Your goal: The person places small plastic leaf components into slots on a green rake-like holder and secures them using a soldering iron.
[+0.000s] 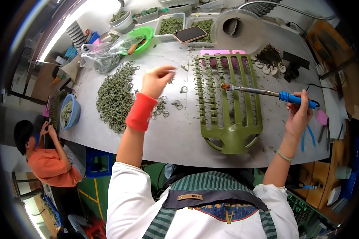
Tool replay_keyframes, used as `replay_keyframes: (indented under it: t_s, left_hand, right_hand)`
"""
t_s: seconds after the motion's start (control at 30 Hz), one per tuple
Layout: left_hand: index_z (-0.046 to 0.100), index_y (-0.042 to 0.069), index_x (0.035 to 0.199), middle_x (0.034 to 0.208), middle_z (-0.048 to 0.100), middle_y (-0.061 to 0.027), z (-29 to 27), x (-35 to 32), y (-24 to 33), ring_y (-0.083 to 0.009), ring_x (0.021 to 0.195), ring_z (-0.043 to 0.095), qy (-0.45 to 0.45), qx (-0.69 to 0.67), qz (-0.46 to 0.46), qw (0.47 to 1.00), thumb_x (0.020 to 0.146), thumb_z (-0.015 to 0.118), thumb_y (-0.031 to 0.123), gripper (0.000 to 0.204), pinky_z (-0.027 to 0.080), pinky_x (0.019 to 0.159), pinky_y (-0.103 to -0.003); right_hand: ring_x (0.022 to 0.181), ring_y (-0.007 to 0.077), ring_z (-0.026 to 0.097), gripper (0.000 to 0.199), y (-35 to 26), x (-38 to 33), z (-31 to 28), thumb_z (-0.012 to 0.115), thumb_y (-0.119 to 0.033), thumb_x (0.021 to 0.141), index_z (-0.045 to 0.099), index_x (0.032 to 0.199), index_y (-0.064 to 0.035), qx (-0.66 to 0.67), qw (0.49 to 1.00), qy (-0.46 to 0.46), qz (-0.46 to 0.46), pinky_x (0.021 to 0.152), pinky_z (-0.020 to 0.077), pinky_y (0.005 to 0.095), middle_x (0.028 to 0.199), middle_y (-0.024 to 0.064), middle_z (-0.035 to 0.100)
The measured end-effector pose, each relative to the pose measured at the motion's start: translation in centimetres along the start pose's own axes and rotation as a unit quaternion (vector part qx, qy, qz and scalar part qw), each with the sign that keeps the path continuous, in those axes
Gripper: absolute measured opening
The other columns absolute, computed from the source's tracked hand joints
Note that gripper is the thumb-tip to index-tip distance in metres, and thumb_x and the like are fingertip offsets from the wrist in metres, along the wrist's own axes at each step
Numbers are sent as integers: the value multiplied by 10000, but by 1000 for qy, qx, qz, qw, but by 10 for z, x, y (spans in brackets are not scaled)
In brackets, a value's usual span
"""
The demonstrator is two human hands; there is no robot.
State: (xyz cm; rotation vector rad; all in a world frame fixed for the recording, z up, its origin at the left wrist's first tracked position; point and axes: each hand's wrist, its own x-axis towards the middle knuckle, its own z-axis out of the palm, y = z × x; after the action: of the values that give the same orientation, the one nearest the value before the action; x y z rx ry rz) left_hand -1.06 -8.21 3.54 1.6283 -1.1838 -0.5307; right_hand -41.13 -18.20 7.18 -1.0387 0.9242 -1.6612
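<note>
My right hand (299, 115) grips the blue handle of a soldering iron (263, 92). Its brown, crusted tip is over an olive-green plastic part (232, 139) with long parallel bars. Many small green rings (212, 95) line the bars on the part's left side; those on the right look bare. Above the table, left of this part, my left hand (157, 79) has thumb and fingers pinched together. Whatever it holds, if anything, is too small to make out. A few loose rings (177, 104) lie beneath and beside that hand, next to a large heap of green rings (117, 97).
Behind the heap are a plastic bag (101, 57) and a green basin (144, 34). A phone (190, 34) rests across bins of green pieces (171, 24). Pliers (308, 137) lie at the right. Another person (52, 163) works at the left near a blue basin (70, 112).
</note>
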Motion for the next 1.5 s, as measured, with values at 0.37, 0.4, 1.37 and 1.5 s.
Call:
replay_keyframes:
  t_s: [0.37,0.4,1.37,1.5]
  left_hand:
    - [724,125,812,820,679,8,119,1,59,-211,837,577,-3,255,340,905,718,735,101,98,498,760,-329]
    - [725,133,809,811,681,14,122,2,57,-205,846,572,-3,272,343,899,710,736,103,103,491,774,-325]
    - [717,24,910,880,663,-53,55,-20,54,-125,734,643,-40,91,177,979,803,701,34,109,527,657,-247]
    - [718,77,853,840,676,-35,103,-21,69,-192,733,619,-38,186,266,945,775,723,95,80,522,664,-290]
  right_hand:
    - [512,127,600,264,22,1,0,645,-247,891,648,786,-6,34,999,9,19,461,473,245,728,73,654]
    - [513,127,600,268,24,1,2,645,-248,890,647,777,-5,43,999,3,19,463,473,246,723,70,653]
    - [501,110,572,256,-6,-4,-15,654,-242,880,642,773,-10,7,1000,4,2,465,461,228,722,71,641]
    - [504,120,585,229,4,-3,-14,660,-226,877,644,796,-12,21,1000,4,14,459,473,240,745,84,656]
